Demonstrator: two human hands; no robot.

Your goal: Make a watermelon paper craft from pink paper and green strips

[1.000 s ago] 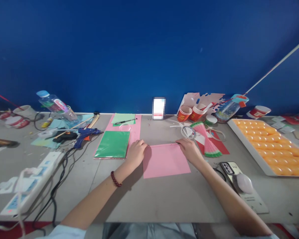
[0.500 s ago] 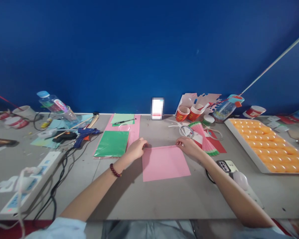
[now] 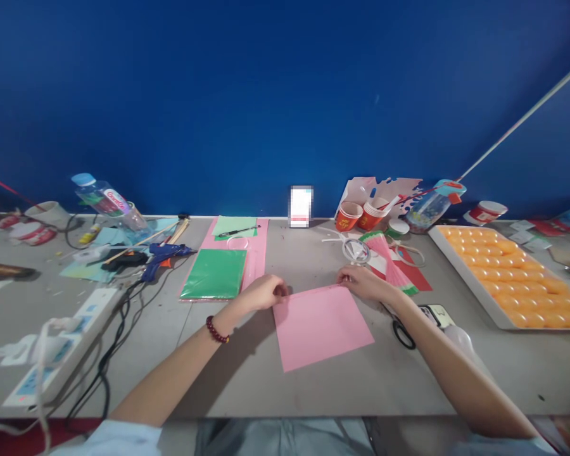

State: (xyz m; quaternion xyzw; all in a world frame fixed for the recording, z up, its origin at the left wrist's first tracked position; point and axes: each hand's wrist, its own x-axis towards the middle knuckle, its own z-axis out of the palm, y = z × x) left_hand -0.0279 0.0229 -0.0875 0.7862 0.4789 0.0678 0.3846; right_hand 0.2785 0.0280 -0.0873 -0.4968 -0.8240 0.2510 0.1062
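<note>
A pink sheet of paper (image 3: 323, 326) lies slightly turned in front of me, with a narrow fold or edge strip along its far side. My left hand (image 3: 268, 291) is closed on the far left corner, fingers pinched on the paper. At the far right corner my right hand (image 3: 361, 282) pinches the same edge. The fingertips of both hands are partly hidden. Left of my left hand is a green pack of paper (image 3: 213, 274), lying on larger pink sheets (image 3: 259, 247).
To the left are a blue glue gun (image 3: 166, 251), a power strip (image 3: 64, 348) with cables and a plastic bottle (image 3: 109, 197). On the right stand paper cups (image 3: 349, 216), tape rolls (image 3: 356, 251), a pink pleated paper fan (image 3: 394, 266), a phone (image 3: 436, 315) and a tray of orange balls (image 3: 513, 275).
The pink sheet has come nearer to me and turned, its near left corner now lower. Both hands have moved slightly toward me, still at its far edge.
</note>
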